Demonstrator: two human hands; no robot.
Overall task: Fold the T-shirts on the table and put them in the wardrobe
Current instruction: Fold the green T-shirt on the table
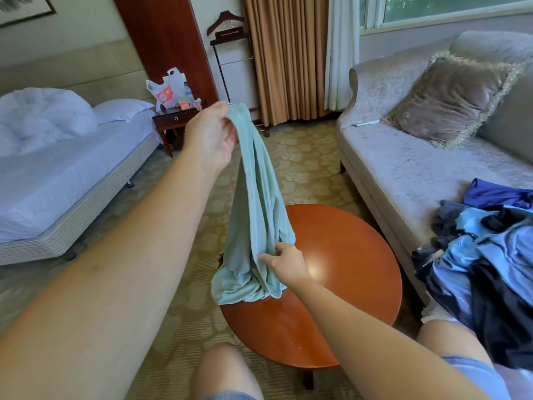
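A pale green T-shirt (pixel 255 215) hangs bunched in the air, its lower end reaching the left edge of a round red-brown table (pixel 340 284). My left hand (pixel 212 134) is raised and grips the shirt's top end. Lower down, my right hand (pixel 284 262) pinches a fold of the same shirt just above the table. A heap of blue, light blue and dark garments (pixel 478 267) lies on the sofa at the right. No wardrobe is in view.
A grey sofa (pixel 403 168) with a fringed cushion (pixel 452 99) runs along the right. A bed (pixel 66 174) stands at the left, with a nightstand (pixel 173 119) holding bags behind it. A valet stand (pixel 230 53) and curtains are at the back. My knees show at the bottom.
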